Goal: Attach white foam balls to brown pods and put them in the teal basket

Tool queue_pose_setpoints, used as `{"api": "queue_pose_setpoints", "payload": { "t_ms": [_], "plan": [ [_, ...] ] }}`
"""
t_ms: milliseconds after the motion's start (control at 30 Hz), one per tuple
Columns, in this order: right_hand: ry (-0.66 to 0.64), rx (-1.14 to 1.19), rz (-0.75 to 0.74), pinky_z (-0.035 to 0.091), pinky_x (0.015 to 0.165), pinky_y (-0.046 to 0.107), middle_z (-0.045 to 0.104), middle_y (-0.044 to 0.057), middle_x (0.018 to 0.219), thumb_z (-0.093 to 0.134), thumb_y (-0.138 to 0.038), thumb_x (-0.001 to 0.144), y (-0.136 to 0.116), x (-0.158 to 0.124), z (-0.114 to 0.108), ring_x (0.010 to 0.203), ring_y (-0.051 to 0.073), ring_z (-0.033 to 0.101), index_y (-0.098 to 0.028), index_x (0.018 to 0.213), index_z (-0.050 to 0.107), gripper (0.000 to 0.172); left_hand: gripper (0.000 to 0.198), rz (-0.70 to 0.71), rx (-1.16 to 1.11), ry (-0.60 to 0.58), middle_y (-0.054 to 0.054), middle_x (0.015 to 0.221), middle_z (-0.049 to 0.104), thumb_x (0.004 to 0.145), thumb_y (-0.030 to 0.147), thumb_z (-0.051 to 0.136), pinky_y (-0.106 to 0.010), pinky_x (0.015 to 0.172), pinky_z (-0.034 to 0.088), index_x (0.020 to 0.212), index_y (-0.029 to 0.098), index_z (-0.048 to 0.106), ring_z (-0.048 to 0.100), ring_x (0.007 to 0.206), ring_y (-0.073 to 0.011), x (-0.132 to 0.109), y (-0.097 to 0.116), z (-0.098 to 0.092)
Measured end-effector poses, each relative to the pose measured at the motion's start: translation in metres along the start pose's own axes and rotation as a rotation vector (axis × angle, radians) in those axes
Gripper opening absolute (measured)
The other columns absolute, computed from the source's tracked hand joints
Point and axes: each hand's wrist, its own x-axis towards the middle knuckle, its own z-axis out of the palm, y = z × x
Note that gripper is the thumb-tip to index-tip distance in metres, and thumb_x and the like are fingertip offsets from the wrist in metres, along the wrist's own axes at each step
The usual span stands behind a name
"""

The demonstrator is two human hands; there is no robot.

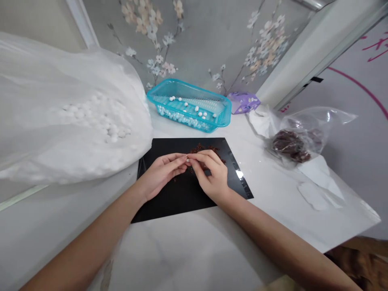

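Note:
Over a black sheet (169, 198), my left hand (162, 171) and my right hand (214, 171) meet fingertip to fingertip. Both are closed in a pinch around a tiny white ball (188, 160), mostly covered by the fingers. Just behind and beneath my right hand, a loose pile of small reddish-brown bits (214, 148) lies on the sheet. Whether the fingertips also hold some of these bits, I cannot tell.
A blue plastic basket (224, 121) with several white balls stands against the flowered wall. On the left bulges a large translucent bag (75, 149) of white balls. A purple packet (244, 103), white tissue (262, 123) and a clear bag of brown material (291, 145) sit on the right.

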Motion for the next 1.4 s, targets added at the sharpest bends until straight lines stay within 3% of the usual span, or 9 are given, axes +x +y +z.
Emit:
{"api": "queue_pose_setpoints", "payload": {
  "t_ms": [167, 500, 733, 833, 967, 1133, 1267, 1400],
  "plan": [
    [-0.010, 0.067, 0.056, 0.050, 0.051, 0.019, 0.059, 0.003, 0.083, 0.053, -0.016, 0.084, 0.000, 0.002, 0.000, 0.070, 0.009, 0.058, -0.021, 0.092, 0.064, 0.015, 0.007, 0.005, -0.033, 0.027, 0.001, 0.075, 0.068, 0.071, 0.021, 0.070, -0.019, 0.076, 0.042, 0.077, 0.018, 0.072, 0.057, 0.071, -0.0066, 0.001, 0.000, -0.001],
    [-0.024, 0.100, -0.045, 0.047, 0.044, 0.020, 0.060, 0.002, 0.081, 0.059, -0.014, 0.079, 0.002, -0.001, 0.001, 0.051, 0.005, 0.049, -0.019, 0.094, 0.062, 0.016, 0.010, -0.001, -0.026, 0.045, 0.000, 0.072, 0.067, 0.068, 0.024, 0.072, -0.017, 0.067, 0.044, 0.074, 0.016, 0.073, 0.054, 0.064, -0.0056, 0.000, 0.000, -0.004],
    [-0.056, 0.100, -0.014, 0.046, 0.046, 0.020, 0.058, 0.001, 0.074, 0.058, -0.018, 0.081, 0.005, 0.001, 0.000, 0.060, 0.008, 0.055, -0.019, 0.081, 0.061, 0.003, 0.011, -0.010, 0.008, 0.046, -0.001, 0.076, 0.068, 0.068, 0.024, 0.072, -0.017, 0.070, 0.043, 0.076, 0.016, 0.073, 0.055, 0.068, -0.0059, 0.000, 0.000, -0.004],
    [-0.085, 0.106, 0.017, 0.046, 0.048, 0.020, 0.056, 0.000, 0.075, 0.058, -0.021, 0.081, 0.007, 0.002, 0.000, 0.056, 0.006, 0.052, -0.019, 0.087, 0.060, 0.007, 0.010, 0.012, -0.003, 0.036, 0.000, 0.072, 0.067, 0.068, 0.024, 0.072, -0.018, 0.069, 0.043, 0.075, 0.017, 0.073, 0.054, 0.065, -0.0057, 0.000, 0.001, -0.003],
    [-0.066, 0.095, 0.099, 0.047, 0.049, 0.019, 0.054, 0.000, 0.083, 0.058, -0.023, 0.081, 0.008, 0.002, 0.001, 0.049, 0.003, 0.046, -0.021, 0.106, 0.056, 0.026, 0.008, 0.030, -0.032, 0.018, -0.001, 0.075, 0.069, 0.070, 0.022, 0.071, -0.020, 0.072, 0.043, 0.076, 0.017, 0.073, 0.056, 0.068, -0.0071, 0.000, 0.001, -0.002],
    [-0.073, 0.047, 0.049, 0.046, 0.048, 0.019, 0.056, 0.002, 0.089, 0.055, -0.022, 0.083, 0.004, 0.003, -0.002, 0.052, 0.004, 0.048, -0.021, 0.099, 0.061, 0.017, 0.010, 0.015, -0.091, -0.016, -0.003, 0.079, 0.071, 0.074, 0.021, 0.066, -0.019, 0.074, 0.045, 0.079, 0.015, 0.073, 0.059, 0.070, -0.0072, 0.001, 0.001, -0.002],
    [0.029, -0.114, 0.047, 0.046, 0.052, 0.022, 0.057, 0.003, 0.088, 0.053, -0.026, 0.085, 0.011, 0.024, -0.007, 0.054, 0.006, 0.049, -0.020, 0.097, 0.061, 0.016, 0.019, -0.013, -0.137, -0.017, -0.007, 0.086, 0.072, 0.081, 0.024, 0.058, -0.019, 0.074, 0.046, 0.089, 0.013, 0.072, 0.061, 0.073, -0.0088, 0.000, 0.002, -0.003],
    [0.116, -0.362, 0.030, 0.047, 0.067, 0.030, 0.059, 0.006, 0.087, 0.049, -0.032, 0.086, 0.043, 0.075, -0.012, 0.069, 0.014, 0.053, -0.017, 0.090, 0.062, 0.021, 0.020, -0.011, -0.140, -0.019, -0.008, 0.088, 0.071, 0.083, 0.021, 0.055, -0.019, 0.073, 0.047, 0.093, 0.013, 0.070, 0.061, 0.076, -0.0096, -0.002, 0.002, -0.005]
  ]
}}
